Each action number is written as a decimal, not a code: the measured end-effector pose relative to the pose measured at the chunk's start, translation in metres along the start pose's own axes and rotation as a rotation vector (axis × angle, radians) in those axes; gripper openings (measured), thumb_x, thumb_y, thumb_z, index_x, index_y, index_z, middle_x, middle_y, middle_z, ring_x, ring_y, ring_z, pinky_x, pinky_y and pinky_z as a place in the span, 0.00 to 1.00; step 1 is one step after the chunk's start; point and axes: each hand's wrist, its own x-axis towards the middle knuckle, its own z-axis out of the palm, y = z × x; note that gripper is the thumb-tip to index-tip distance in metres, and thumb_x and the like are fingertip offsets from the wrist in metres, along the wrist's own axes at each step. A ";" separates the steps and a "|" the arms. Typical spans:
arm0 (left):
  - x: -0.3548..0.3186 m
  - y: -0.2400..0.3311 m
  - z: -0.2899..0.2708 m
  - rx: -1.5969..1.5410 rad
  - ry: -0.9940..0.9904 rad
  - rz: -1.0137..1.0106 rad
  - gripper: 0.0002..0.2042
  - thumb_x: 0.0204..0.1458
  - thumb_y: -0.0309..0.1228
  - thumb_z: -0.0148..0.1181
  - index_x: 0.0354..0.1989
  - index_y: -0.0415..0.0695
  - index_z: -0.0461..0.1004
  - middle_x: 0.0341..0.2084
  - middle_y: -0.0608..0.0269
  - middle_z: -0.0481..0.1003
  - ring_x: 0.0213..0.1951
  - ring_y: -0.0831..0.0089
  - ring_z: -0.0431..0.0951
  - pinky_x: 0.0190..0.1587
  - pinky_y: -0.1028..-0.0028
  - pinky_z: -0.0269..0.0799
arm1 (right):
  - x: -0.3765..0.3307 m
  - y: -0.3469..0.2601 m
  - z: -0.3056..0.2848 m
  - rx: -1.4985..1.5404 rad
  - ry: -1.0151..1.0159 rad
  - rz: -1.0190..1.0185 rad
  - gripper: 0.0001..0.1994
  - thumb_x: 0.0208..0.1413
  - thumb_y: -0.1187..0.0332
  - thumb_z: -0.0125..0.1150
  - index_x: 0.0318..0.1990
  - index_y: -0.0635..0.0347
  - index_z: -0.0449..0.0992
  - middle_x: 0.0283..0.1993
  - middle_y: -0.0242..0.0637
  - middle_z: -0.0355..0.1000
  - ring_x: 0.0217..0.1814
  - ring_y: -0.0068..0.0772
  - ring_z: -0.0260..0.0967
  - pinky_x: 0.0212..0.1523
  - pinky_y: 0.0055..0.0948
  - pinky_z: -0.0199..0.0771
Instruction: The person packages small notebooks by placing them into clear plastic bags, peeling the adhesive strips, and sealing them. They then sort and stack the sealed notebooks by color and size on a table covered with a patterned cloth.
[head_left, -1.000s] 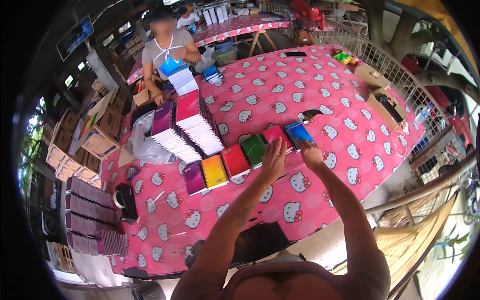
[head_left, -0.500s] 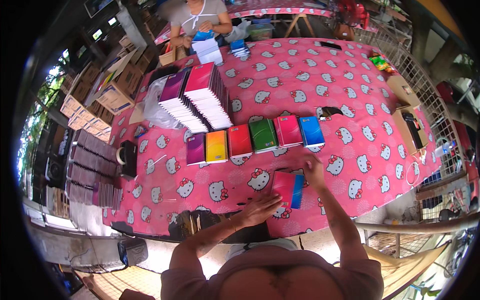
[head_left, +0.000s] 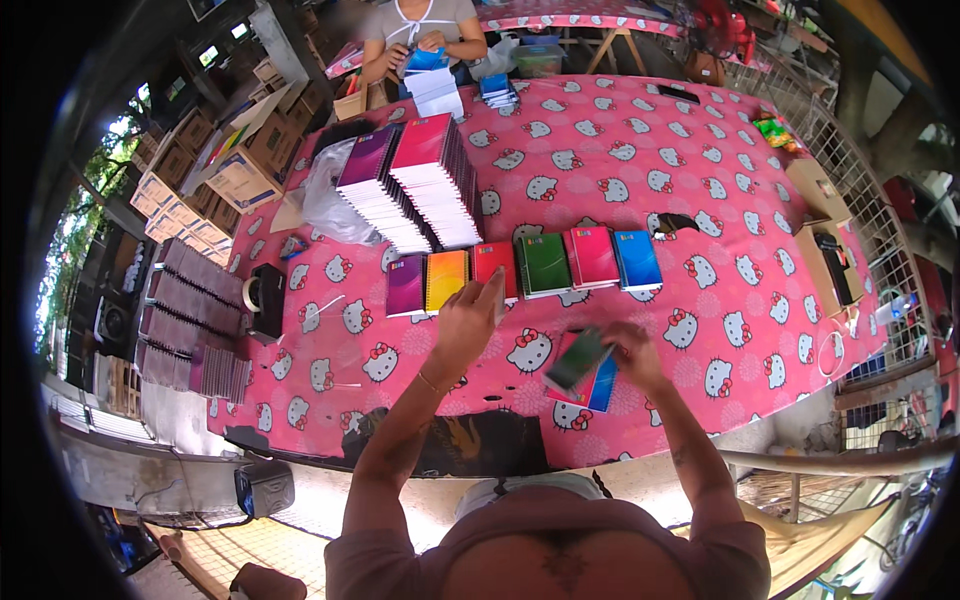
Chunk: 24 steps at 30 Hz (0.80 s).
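left hand (head_left: 470,322): fingers over the near part of the red notebook (head_left: 496,261); cannot tell if gripping
right hand (head_left: 632,352): pinching a blurred green notebook (head_left: 577,362) over a blue notebook (head_left: 604,385) on the surface (head_left: 640,208)
red notebook: just ahead of the left hand, the nearer one, long axis running outward

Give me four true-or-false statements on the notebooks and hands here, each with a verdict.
1. The right hand holds a dark green rectangular notebook. True.
2. A blue rectangular paper notebook lies at the left end of the row. False: it lies at the right end.
3. The left hand is over the blue notebook. False: it is at the row's red rectangular paper notebook.
4. The tall pinkish-red-topped notebook stack stands right of the tall purple-topped notebook stack. True.
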 end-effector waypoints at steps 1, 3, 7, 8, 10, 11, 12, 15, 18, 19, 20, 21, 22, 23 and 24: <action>0.002 0.015 -0.003 -0.028 -0.037 -0.046 0.14 0.54 0.27 0.56 0.49 0.41 0.73 0.30 0.56 0.76 0.29 0.55 0.80 0.33 0.56 0.77 | -0.016 0.009 0.002 -0.105 -0.100 -0.107 0.16 0.46 0.82 0.59 0.43 0.52 0.78 0.49 0.37 0.76 0.60 0.39 0.70 0.59 0.42 0.67; -0.009 0.030 0.016 -0.109 -0.106 -0.073 0.05 0.55 0.29 0.57 0.38 0.46 0.74 0.25 0.57 0.77 0.28 0.54 0.79 0.30 0.54 0.74 | -0.022 -0.003 0.014 -0.099 -0.073 -0.098 0.16 0.45 0.81 0.60 0.42 0.53 0.78 0.51 0.38 0.76 0.60 0.41 0.70 0.59 0.43 0.66; -0.054 0.081 0.074 -0.387 -0.486 -0.167 0.14 0.58 0.40 0.59 0.48 0.48 0.75 0.30 0.52 0.78 0.34 0.52 0.80 0.37 0.58 0.75 | -0.020 -0.001 0.029 -0.109 -0.021 -0.057 0.15 0.45 0.82 0.58 0.42 0.57 0.77 0.53 0.39 0.76 0.60 0.44 0.70 0.61 0.44 0.66; -0.064 0.083 0.077 -0.303 -0.425 0.027 0.15 0.57 0.41 0.60 0.48 0.47 0.75 0.35 0.52 0.77 0.37 0.52 0.78 0.41 0.59 0.75 | -0.023 0.006 0.031 -0.051 -0.002 -0.072 0.15 0.46 0.82 0.58 0.42 0.58 0.77 0.52 0.39 0.76 0.60 0.44 0.70 0.61 0.44 0.66; -0.079 0.082 0.076 -0.189 -0.329 0.216 0.17 0.56 0.41 0.62 0.49 0.45 0.74 0.43 0.51 0.75 0.43 0.52 0.76 0.46 0.60 0.74 | -0.026 0.016 0.034 0.073 0.029 -0.116 0.15 0.46 0.82 0.56 0.43 0.59 0.77 0.52 0.40 0.76 0.59 0.45 0.71 0.61 0.45 0.67; -0.085 0.081 0.072 -0.161 -0.299 0.213 0.18 0.56 0.41 0.63 0.50 0.44 0.74 0.46 0.50 0.73 0.46 0.52 0.74 0.47 0.60 0.73 | -0.026 0.021 0.029 0.089 0.028 0.089 0.15 0.47 0.82 0.55 0.44 0.60 0.77 0.53 0.41 0.76 0.60 0.45 0.70 0.61 0.45 0.67; -0.089 0.080 0.069 -0.132 -0.268 0.208 0.19 0.55 0.41 0.63 0.51 0.43 0.74 0.49 0.49 0.71 0.48 0.52 0.73 0.49 0.60 0.73 | -0.023 0.028 0.021 0.104 0.025 0.293 0.16 0.48 0.82 0.54 0.45 0.61 0.77 0.53 0.41 0.75 0.61 0.45 0.69 0.62 0.45 0.67; -0.095 0.069 0.086 -0.307 -0.308 0.115 0.24 0.51 0.36 0.65 0.56 0.40 0.71 0.54 0.47 0.67 0.53 0.52 0.70 0.49 0.57 0.72 | 0.025 0.026 0.027 -0.147 0.235 0.278 0.18 0.49 0.82 0.52 0.49 0.61 0.75 0.56 0.42 0.73 0.64 0.43 0.66 0.64 0.46 0.65; -0.074 0.012 0.098 -0.122 -0.272 -0.044 0.24 0.50 0.27 0.60 0.58 0.40 0.70 0.54 0.46 0.68 0.52 0.51 0.71 0.55 0.56 0.69 | 0.074 0.029 0.030 -0.763 0.281 -0.012 0.21 0.50 0.79 0.53 0.55 0.62 0.72 0.61 0.42 0.69 0.66 0.44 0.64 0.67 0.49 0.61; -0.055 -0.013 0.091 -0.150 -0.099 -0.155 0.24 0.49 0.24 0.57 0.58 0.40 0.70 0.57 0.46 0.67 0.56 0.51 0.69 0.57 0.55 0.68 | 0.082 0.041 0.024 -0.716 0.228 -0.034 0.21 0.50 0.79 0.54 0.55 0.61 0.72 0.60 0.42 0.70 0.65 0.45 0.65 0.67 0.51 0.59; -0.037 -0.037 0.084 -0.189 0.069 -0.251 0.25 0.49 0.22 0.53 0.59 0.40 0.69 0.61 0.46 0.66 0.60 0.50 0.68 0.60 0.55 0.67 | 0.083 0.065 0.013 -0.679 0.183 -0.042 0.21 0.50 0.78 0.55 0.54 0.61 0.72 0.59 0.42 0.70 0.64 0.46 0.66 0.68 0.53 0.58; -0.035 -0.063 0.076 0.437 0.106 -0.034 0.23 0.51 0.22 0.51 0.59 0.39 0.69 0.60 0.46 0.69 0.64 0.55 0.67 0.63 0.53 0.64 | 0.080 0.078 0.009 -0.630 0.133 -0.052 0.21 0.50 0.77 0.55 0.54 0.60 0.72 0.58 0.41 0.70 0.62 0.47 0.66 0.68 0.54 0.57; -0.062 -0.115 0.063 0.316 -0.012 -0.141 0.21 0.52 0.22 0.51 0.58 0.37 0.69 0.59 0.47 0.71 0.61 0.54 0.71 0.64 0.51 0.63 | 0.091 0.054 0.026 -0.569 0.117 -0.135 0.19 0.50 0.77 0.55 0.52 0.59 0.73 0.56 0.40 0.71 0.62 0.46 0.67 0.68 0.54 0.58; -0.077 -0.130 0.055 0.291 -0.037 -0.130 0.21 0.52 0.21 0.51 0.58 0.37 0.69 0.58 0.47 0.72 0.60 0.53 0.72 0.64 0.51 0.63 | 0.087 0.035 0.029 -0.537 0.100 -0.181 0.18 0.50 0.76 0.55 0.51 0.59 0.74 0.54 0.40 0.71 0.61 0.45 0.67 0.68 0.54 0.58; -0.084 -0.138 0.044 0.265 -0.053 -0.110 0.22 0.53 0.21 0.51 0.58 0.37 0.69 0.57 0.47 0.73 0.58 0.53 0.73 0.64 0.51 0.64 | 0.084 0.011 0.027 -0.513 0.092 -0.228 0.17 0.50 0.76 0.55 0.50 0.58 0.75 0.52 0.39 0.72 0.61 0.44 0.68 0.67 0.54 0.59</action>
